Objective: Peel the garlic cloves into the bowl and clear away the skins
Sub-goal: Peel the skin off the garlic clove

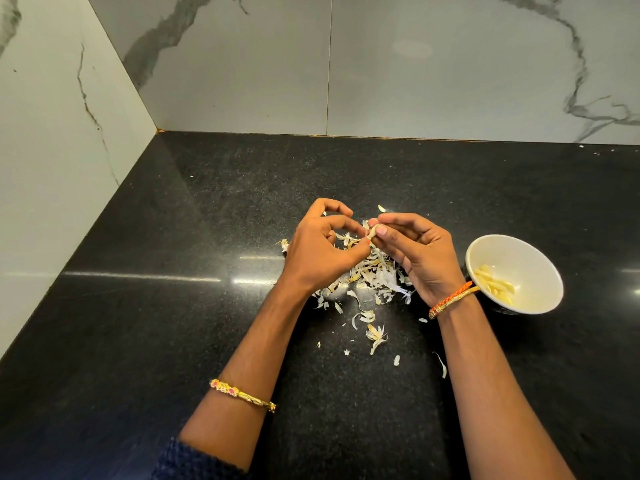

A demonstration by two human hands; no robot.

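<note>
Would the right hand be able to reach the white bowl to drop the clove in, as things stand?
Probably yes: the bowl sits just beside the right hand, which pinches the clove, and nothing lies between them on the counter.

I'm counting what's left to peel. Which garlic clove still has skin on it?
The garlic clove pinched between both hands above the skins; the cloves in the bowl are bare and yellowish.
</note>
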